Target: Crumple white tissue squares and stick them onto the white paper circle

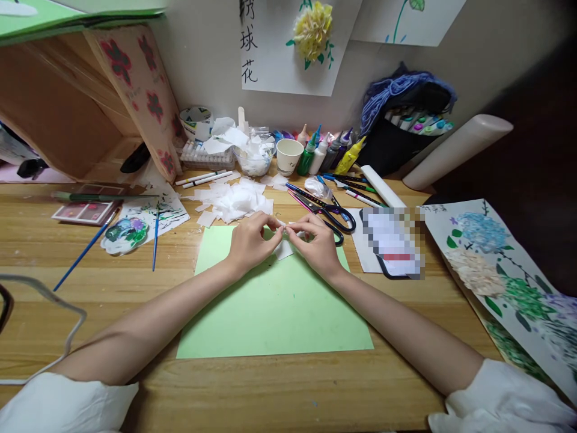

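My left hand [252,242] and my right hand [314,243] meet over the top part of a light green sheet [270,313]. Thumbs and forefingers of both are pinched together on a small piece of white tissue paper [283,249], whose lower corner shows between them. My fingers partly cover it, so its full shape is hidden. Just beyond my left hand lies a loose pile of white tissue paper pieces [238,199]. Black-handled scissors [336,215] rest close behind my right hand.
Behind stand a paper cup [289,157], several paint bottles [321,155] and a tub of tissue [255,157]. To the right are a phone [396,243] and a flower picture [500,276]. Brushes [155,237] and a paint palette [125,235] lie left, near a cardboard box [135,102].
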Demonstrator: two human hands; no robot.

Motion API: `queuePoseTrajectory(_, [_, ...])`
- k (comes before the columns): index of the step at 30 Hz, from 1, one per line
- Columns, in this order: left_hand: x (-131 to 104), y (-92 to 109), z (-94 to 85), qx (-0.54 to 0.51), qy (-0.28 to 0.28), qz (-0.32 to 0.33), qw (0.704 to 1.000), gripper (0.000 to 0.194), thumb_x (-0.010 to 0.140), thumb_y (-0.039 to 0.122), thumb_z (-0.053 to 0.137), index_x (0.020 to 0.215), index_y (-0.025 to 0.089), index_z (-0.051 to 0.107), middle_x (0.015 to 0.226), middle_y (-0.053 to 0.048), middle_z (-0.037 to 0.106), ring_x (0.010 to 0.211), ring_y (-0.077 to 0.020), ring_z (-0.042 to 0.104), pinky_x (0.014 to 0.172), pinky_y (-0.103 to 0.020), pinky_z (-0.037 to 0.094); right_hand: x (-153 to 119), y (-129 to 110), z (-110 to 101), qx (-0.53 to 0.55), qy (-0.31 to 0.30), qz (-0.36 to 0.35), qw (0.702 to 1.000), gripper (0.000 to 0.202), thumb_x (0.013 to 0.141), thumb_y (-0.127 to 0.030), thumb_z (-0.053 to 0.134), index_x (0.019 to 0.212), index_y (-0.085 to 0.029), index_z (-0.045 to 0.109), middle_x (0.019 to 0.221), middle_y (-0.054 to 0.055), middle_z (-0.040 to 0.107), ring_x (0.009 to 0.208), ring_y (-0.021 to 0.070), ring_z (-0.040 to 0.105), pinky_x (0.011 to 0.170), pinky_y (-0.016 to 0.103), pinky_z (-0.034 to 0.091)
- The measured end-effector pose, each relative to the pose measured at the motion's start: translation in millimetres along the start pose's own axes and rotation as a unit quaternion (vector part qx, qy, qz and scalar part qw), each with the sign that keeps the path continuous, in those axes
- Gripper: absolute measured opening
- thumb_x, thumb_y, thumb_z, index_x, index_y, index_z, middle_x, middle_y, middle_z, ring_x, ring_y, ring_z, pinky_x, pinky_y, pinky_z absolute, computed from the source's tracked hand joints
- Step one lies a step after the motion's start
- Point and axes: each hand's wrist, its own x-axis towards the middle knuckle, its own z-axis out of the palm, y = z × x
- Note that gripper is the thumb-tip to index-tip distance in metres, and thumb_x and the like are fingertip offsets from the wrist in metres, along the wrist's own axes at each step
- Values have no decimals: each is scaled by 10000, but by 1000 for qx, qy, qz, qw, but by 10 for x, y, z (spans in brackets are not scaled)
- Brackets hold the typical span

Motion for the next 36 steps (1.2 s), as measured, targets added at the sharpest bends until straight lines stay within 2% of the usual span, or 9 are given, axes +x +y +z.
queuePoseTrajectory(12, [-2,16,-8,3,-1,-1,1000,101,764,259,570,704,177,578,709,14,613,567,-87,465,546,-221,354,39,43,-18,61,-32,32,997,132,752,-297,637,773,-190,712,689,10,546,604,114,462,531,257,377])
queuePoseTrajectory(36, [0,15,-1,-7,-1,26,1000,95,765,240,566,698,173,565,686,23,589,547,-77,439,537,-210,343,43,43,-18,73,-18,37,996,98,739,-253,643,737,-163,682,693,8,540,589,103,456,526,250,366])
